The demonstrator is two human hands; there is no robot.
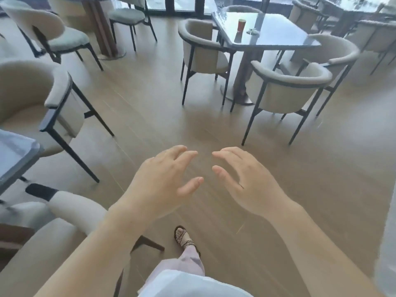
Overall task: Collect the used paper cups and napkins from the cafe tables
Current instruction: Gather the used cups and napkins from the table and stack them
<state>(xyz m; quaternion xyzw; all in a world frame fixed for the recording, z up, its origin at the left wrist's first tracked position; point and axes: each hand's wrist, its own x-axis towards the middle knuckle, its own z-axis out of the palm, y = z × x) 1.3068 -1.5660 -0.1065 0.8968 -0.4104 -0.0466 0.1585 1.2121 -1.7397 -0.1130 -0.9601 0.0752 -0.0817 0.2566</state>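
Note:
A red paper cup (241, 25) stands upright on a glossy dark cafe table (278, 37) at the upper right. A small crumpled napkin (252, 31) lies just right of the cup. My left hand (162, 181) and my right hand (242, 179) float side by side over the floor, far short of that table. Both have relaxed, spread fingers and hold nothing.
Cream armchairs (287, 91) with dark legs ring the table. More chairs (40, 103) and a table corner (17, 155) stand at the left, another chair back (70, 206) close by my left arm. A wooden floor aisle (150, 108) runs ahead. My sandalled foot (184, 237) steps forward.

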